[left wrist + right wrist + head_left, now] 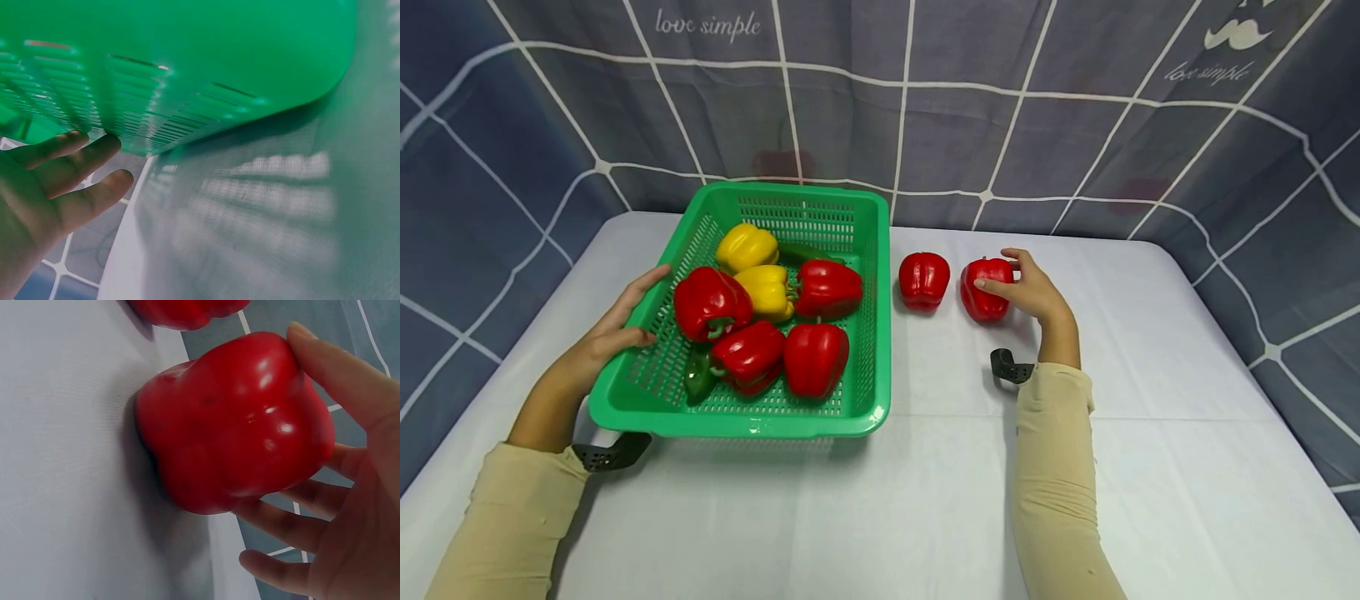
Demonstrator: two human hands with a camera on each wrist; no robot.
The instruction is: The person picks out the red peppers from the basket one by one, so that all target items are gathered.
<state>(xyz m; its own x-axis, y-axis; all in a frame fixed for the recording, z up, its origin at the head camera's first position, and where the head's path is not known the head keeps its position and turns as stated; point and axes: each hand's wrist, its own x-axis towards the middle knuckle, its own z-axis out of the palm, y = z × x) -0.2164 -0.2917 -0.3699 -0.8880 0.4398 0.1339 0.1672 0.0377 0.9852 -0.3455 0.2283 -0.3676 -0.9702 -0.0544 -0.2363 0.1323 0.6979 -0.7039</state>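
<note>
My left hand (602, 333) grips the left rim of a green plastic basket (883, 350), thumb over the rim and several fingers (87, 200) spread along the slotted outer wall. Inside lie two yellow bell peppers (747, 248), several red bell peppers (816, 360) and partly hidden green vegetables (700, 375). To the right of the basket, my right hand (1033, 292) holds a red bell pepper (231, 425) between thumb and fingers, close over the white table. Another red bell pepper (923, 282) sits between that one and the basket.
A white cloth (940, 492) covers the table. Behind and at both sides hangs a dark grey-blue curtain (955, 142) with white grid lines. Black wrist straps (1011, 367) show at both wrists, below beige sleeves (1056, 467).
</note>
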